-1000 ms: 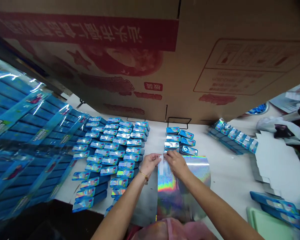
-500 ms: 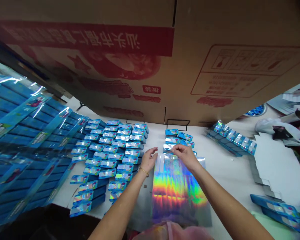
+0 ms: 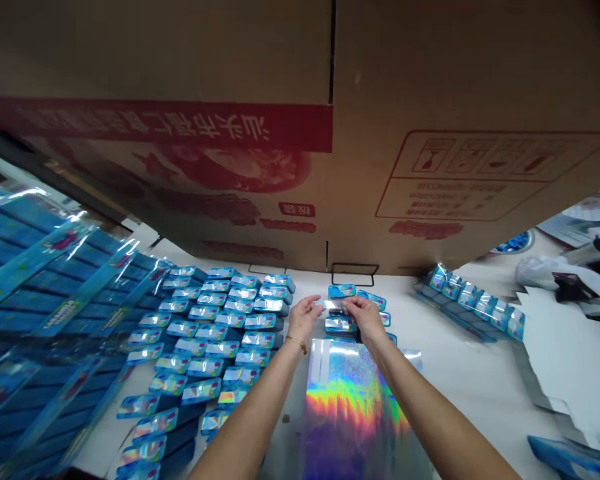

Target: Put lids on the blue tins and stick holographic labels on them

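Between my two hands, a small clear film strip (image 3: 334, 305) is stretched level above the blue boxes. My left hand (image 3: 304, 319), with a thin bracelet at its wrist, pinches the strip's left end. The right end is between the thumb and fingers of my right hand (image 3: 365, 316). Just below lies a shiny rainbow-coloured sheet (image 3: 350, 400), partly covered by my right forearm. Small blue boxes (image 3: 341, 325) stand in two short columns under and beyond my hands, some hidden by my fingers.
Many blue boxes (image 3: 225, 313) stand in rows on the left, beside wrapped blue packs (image 3: 55, 267). A large cardboard carton (image 3: 290, 187) fills the back. To the right are a tilted row of boxes (image 3: 473, 303) and flat white card (image 3: 570, 360).
My right hand has lifted from the sheet's top edge and moved forward with the clear strip. My left hand has come in to take its other end. The view has tilted up slightly.
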{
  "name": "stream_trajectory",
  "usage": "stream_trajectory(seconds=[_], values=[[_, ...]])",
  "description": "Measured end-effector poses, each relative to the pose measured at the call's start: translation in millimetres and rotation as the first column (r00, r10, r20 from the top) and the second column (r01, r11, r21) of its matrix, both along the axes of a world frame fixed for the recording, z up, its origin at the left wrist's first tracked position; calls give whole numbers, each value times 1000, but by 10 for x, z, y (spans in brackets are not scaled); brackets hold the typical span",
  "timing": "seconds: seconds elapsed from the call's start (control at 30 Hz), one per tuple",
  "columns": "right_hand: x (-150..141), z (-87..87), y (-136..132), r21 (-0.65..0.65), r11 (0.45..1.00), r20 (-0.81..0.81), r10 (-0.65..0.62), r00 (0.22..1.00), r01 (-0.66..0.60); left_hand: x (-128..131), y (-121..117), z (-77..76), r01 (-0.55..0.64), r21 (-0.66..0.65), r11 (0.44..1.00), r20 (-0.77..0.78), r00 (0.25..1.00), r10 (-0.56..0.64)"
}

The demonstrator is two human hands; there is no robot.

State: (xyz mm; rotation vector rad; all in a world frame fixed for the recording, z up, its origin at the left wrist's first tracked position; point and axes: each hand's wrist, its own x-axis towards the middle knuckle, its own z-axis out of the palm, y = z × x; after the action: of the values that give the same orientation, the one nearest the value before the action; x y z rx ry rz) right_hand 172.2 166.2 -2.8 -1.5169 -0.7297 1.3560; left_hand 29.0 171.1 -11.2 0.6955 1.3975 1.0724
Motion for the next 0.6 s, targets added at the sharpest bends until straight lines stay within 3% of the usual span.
stream_trajectory(seconds=[0.13, 0.27, 0.47, 0.6], values=[[-29, -149, 204, 137, 990, 270, -67, 961, 31, 96, 207, -205, -66, 76, 995, -42, 997, 69], [0, -234, 310, 200, 978, 582, -64, 811, -66, 139, 347, -357, -28, 120, 992, -167, 985, 48], [27, -299, 347, 199, 971, 710, -47, 703, -136, 143, 407, -475, 84, 153, 985, -382, 924, -19], [36, -321, 374, 154, 964, 789, 12, 614, -217, 156, 433, -508, 119, 126, 985, -408, 911, -58]])
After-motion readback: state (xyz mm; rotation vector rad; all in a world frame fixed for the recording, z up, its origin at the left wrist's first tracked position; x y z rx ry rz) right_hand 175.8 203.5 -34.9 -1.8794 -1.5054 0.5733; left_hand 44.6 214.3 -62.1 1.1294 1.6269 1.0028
